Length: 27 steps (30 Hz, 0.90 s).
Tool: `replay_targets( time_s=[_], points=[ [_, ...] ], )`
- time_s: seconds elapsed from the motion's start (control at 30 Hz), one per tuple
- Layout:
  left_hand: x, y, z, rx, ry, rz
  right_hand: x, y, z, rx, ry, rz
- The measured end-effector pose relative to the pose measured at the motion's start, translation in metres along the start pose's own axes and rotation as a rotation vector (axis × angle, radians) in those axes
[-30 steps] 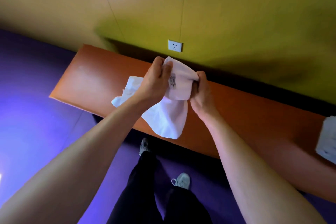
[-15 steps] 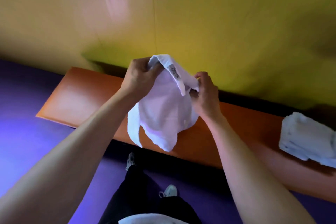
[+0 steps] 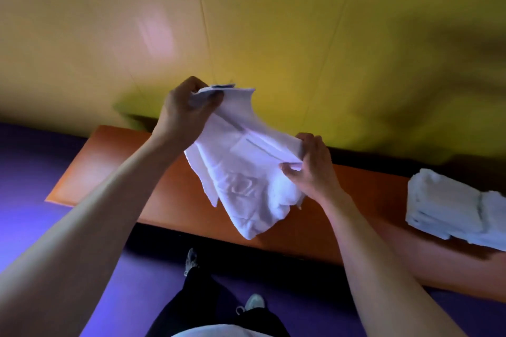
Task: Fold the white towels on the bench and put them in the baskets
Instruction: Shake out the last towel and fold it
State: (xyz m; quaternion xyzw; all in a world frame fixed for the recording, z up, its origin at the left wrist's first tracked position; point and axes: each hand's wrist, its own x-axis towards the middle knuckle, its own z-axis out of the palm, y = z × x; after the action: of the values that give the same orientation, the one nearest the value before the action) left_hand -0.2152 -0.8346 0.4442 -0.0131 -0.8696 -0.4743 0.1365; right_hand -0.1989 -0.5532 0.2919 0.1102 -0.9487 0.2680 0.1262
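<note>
Towel pinched at top edge by left hand and right hand, held above surface. Risk: loose lower corners bunched, fold skewed if edge not tensioned.

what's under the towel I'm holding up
The orange bench lies below the towel, which both hands hold in the air. The bench surface behind the hanging cloth is covered.

Orange table: long, flat, smooth top, set against the base of a yellow panelled wall, running from left of view out past the right edge. On its right part lies a stack of folded white towels, resting directly on the top, partly cut by the frame edge. The table stands on a purple floor; the underside is in shadow.
</note>
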Motion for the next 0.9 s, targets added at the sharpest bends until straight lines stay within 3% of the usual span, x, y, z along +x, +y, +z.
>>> replay_targets(
  time_s=[0.1,0.23,0.3,0.4,0.5,0.67,0.83,0.9],
  points=[
    [-0.004,0.008,-0.001,-0.065,0.091,-0.015,-0.007,0.023,-0.003,-0.083,0.039,0.068],
    [-0.01,0.008,-0.006,-0.123,0.124,-0.043,-0.032,0.059,-0.011,-0.21,0.14,0.421],
    [-0.017,0.006,-0.006,-0.139,0.092,-0.031,-0.042,0.069,-0.009,-0.2,0.128,0.569],
    [-0.026,0.0,-0.006,-0.153,0.025,-0.017,-0.051,0.079,0.0,-0.187,0.132,0.64],
    [-0.033,-0.008,-0.005,-0.108,-0.001,-0.005,-0.058,0.076,0.017,0.019,0.079,0.765],
    [-0.038,-0.029,-0.009,-0.009,0.059,-0.056,-0.075,0.077,0.045,0.195,-0.025,0.773],
    [-0.046,-0.042,-0.012,0.061,0.069,-0.13,-0.097,0.086,0.042,-0.055,-0.116,0.781],
    [-0.052,-0.044,-0.006,-0.043,0.108,-0.148,-0.102,0.09,0.041,-0.138,-0.124,0.863]
  ],
)
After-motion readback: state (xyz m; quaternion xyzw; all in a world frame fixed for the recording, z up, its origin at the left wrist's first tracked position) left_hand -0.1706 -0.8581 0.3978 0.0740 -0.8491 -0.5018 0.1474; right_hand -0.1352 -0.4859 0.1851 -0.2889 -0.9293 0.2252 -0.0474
